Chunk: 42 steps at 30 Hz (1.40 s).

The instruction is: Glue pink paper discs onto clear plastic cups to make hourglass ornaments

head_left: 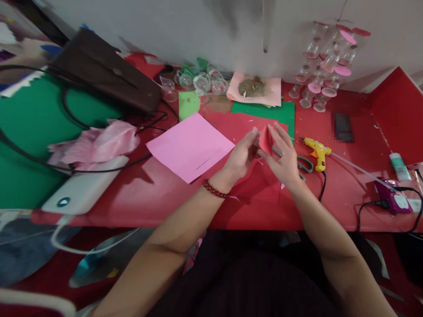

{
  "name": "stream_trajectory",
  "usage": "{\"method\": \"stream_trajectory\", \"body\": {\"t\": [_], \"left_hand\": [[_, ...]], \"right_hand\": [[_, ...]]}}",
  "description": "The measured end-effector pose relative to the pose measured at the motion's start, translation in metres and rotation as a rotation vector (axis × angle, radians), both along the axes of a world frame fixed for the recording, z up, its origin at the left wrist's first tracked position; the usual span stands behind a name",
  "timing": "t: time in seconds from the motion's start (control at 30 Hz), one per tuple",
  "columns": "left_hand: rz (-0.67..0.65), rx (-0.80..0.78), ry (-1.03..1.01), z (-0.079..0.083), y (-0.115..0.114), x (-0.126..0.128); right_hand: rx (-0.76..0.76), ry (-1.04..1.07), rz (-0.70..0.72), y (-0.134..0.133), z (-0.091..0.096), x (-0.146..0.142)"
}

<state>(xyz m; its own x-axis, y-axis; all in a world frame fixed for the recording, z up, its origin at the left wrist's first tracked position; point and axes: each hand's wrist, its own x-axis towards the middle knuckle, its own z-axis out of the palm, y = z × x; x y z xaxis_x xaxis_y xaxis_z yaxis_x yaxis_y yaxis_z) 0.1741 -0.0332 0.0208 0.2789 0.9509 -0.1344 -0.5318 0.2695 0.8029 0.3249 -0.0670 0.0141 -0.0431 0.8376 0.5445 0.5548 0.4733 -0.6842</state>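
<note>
A small, bent piece of red paper (265, 140) is held up over the desk between my two hands. My right hand (283, 155) pinches it from the right, thumb below and fingers above. From the left, my left hand (240, 157) closes its thumb and fingers at the paper's edge; some of those fingers are hidden. Beneath both hands lie sheets of red paper (244, 127). Scissors with grey-green handles (306, 164) lie partly under my right hand. A pink sheet (191, 147) is left of my left hand.
Right of the hands lies a yellow glue gun (317, 152), its cord trailing off the desk edge. A glue bottle (399, 166) and purple power strip (393, 196) are farther right. Clear plastic cups (201, 81) stand behind; a brown bag (109, 70) and white power bank (84, 187) are left.
</note>
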Motion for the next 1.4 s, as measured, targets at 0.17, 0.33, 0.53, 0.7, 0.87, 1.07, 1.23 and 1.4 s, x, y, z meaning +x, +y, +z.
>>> {"method": "stream_trajectory", "body": {"t": [0.17, 0.33, 0.53, 0.7, 0.87, 1.07, 1.23, 1.4], "left_hand": [[-0.011, -0.037, 0.081, 0.001, -0.002, 0.003], [-0.053, -0.053, 0.121, 0.004, -0.003, 0.005], [-0.190, -0.111, 0.083, 0.003, 0.002, 0.006], [-0.163, -0.216, 0.040, 0.003, 0.004, 0.007], [-0.166, -0.120, -0.042, -0.003, 0.004, 0.003], [-0.295, 0.012, -0.037, -0.005, -0.001, -0.002], [-0.328, 0.009, -0.007, -0.004, 0.000, -0.003], [-0.344, -0.041, -0.025, -0.002, 0.002, -0.003]], "right_hand": [[0.037, 0.049, 0.070, 0.001, 0.000, -0.005], [-0.055, 0.216, -0.078, -0.001, 0.003, -0.006], [-0.051, 0.353, -0.198, 0.001, 0.010, -0.006], [-0.075, 0.274, -0.223, 0.000, 0.004, -0.008], [-0.018, 0.160, -0.182, 0.001, -0.002, -0.007], [0.058, 0.080, -0.195, 0.001, -0.002, 0.001], [0.020, 0.106, -0.309, 0.001, 0.001, 0.005], [-0.029, 0.237, -0.301, 0.002, 0.002, 0.003]]}}
